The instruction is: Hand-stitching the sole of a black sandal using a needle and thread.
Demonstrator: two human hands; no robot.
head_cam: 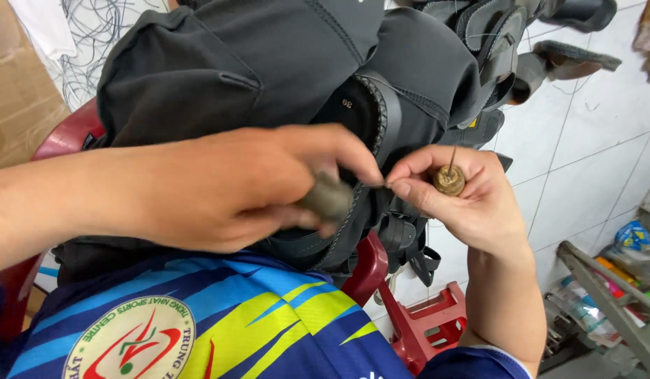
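Black material: dark sandal (370, 140) with stitched edge, resting on a heap of dark cloth (219, 63) over the lap, between both hands.
Left hand (226, 189): closed around a blurred, brownish spool-shaped object (327, 200); thumb and forefinger pinched near the sandal's rim, apparently on a thread too fine to make out.
Right hand (465, 203): curled about a round wooden awl handle (449, 181), its thin metal needle (452, 158) pointing up and away; forefinger and thumb tips pressed together at the sandal's edge, meeting the left fingertips.
Grip state: both hands clenched, neither open; left grasps the spool-shaped object, right grasps the awl.
Handling note: judged from the pose, the stitch is best drawn with both pinches close to the seam, the pull kept even and in line with the stitching, and the awl point kept turned away from the fingers.
Risk: needle tip stands near the sandal strap and could snag or prick.
Surroundings: red plastic stool (423, 323) below; more dark sandals (542, 56) piled at upper right; pale tiled floor (592, 140); cardboard box (19, 91) at left; blue and yellow sports shirt (219, 316) in the foreground.
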